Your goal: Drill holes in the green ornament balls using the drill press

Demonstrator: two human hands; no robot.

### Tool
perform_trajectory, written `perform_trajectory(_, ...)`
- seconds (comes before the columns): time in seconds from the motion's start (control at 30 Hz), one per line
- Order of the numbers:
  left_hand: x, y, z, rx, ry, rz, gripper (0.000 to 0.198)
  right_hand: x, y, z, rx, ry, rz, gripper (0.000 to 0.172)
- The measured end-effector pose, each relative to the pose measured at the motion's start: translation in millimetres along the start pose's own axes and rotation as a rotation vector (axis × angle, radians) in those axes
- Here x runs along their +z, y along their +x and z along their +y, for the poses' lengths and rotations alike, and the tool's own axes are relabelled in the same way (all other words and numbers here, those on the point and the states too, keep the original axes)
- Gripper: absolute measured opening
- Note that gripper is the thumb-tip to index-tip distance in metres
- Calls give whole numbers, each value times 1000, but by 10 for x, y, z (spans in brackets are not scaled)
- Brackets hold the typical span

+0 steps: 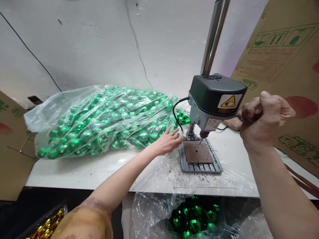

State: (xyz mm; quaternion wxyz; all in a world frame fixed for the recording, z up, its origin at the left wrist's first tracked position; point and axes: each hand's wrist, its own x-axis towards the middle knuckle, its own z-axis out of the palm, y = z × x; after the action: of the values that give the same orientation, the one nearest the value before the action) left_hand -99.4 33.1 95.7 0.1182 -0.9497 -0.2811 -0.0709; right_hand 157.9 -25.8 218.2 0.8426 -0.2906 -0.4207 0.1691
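A small bench drill press stands on the white table, its dark housing bearing a yellow warning label. Below its chuck, a thin bit points down at a brown square board with a dark hole, lying on the grey slotted base. My left hand is open, fingers spread, by the board's left edge and close to the bag of green balls. Beside the right of the drill housing, my right hand is closed in a fist; whatever it grips is hidden.
Dark shavings are scattered round the base. Clear plastic drapes at the table's front, with shiny green balls below. A tall carton stands at right, another carton at left. Gold balls lie low at left.
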Motion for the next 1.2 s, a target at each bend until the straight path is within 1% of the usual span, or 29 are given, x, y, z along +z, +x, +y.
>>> perform_trajectory(0.07, 63, 62, -20, -173, 79, -68, 33, -4, 3, 2, -14, 0, -8, 44)
perform_trajectory(0.13, 69, -21, -76, -326, 165, -118, 26, -8, 6, 6, -33, 3, -8, 44)
perform_trajectory(0.17, 58, -103, -94, -371, 189, -137, 25, -11, 8, 9, -36, 0, -7, 43)
perform_trajectory(0.23, 27, -304, -82, -415, 195, -163, 20, -15, 8, 16, -35, -8, -14, 42)
perform_trajectory(0.33, 6, -580, 53, -407, 178, -190, 14, -20, 5, 32, -46, -13, -22, 41)
perform_trajectory(0.43, 25, -715, 227, -404, 189, -203, 13, -27, 4, 55, -83, -19, -6, 41)
perform_trajectory(0.5, 49, -721, 312, -437, 199, -226, 17, -36, 8, 69, -95, -29, -1, 42)
perform_trajectory(0.57, 75, -682, 361, -503, 202, -243, 27, -45, 13, 77, -87, -30, 0, 42)
perform_trajectory(0.63, 104, -626, 379, -589, 196, -236, 39, -52, 18, 81, -74, -24, 1, 43)
perform_trajectory(0.7, 138, -577, 381, -658, 176, -212, 45, -52, 20, 80, -74, -13, -3, 44)
perform_trajectory(0.8, 196, -562, 389, -696, 129, -163, 39, -48, 19, 80, -107, 8, -15, 44)
perform_trajectory(0.87, 240, -597, 411, -686, 82, -104, 35, -48, 18, 78, -119, 7, -32, 45)
perform_trajectory(0.93, 286, -646, 443, -680, 54, -57, 35, -56, 15, 75, -117, 4, -49, 47)
perform_trajectory(1.0, 326, -680, 469, -706, 60, -61, 38, -70, 9, 72, -110, 21, -61, 48)
perform_trajectory(1.13, 356, -674, 461, -785, 54, -129, 43, -102, -8, 87, -100, 55, -65, 45)
perform_trajectory(1.2, 344, -678, 437, -791, -12, -99, 43, -112, -7, 107, -119, 48, -65, 43)
